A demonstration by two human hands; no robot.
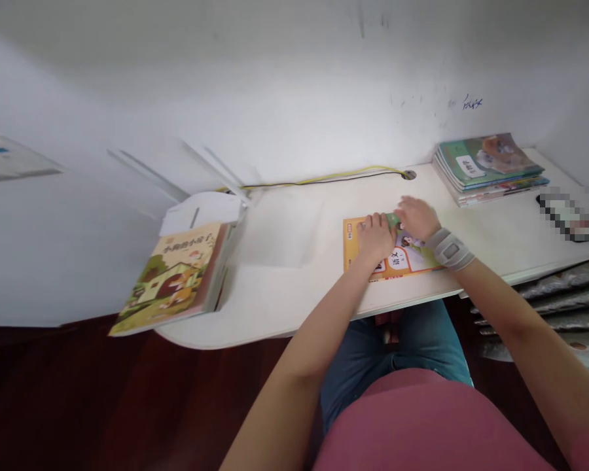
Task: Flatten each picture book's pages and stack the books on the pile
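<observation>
A left-hand book stack (169,281), a house pictured on its top cover, juts over the rounded end of the white counter (275,294). Just behind it sits a white router (213,204) with slim antennas (150,173). A yellow cable (334,175) and a black cable (353,178) run along the wall (294,91) to a round hole (409,174). Farther right, a green-topped book stack (491,160) lies near a pixelated flat device (569,218). Dark scribble (472,103) marks the wall; dark reddish floor (152,386) shows below
</observation>
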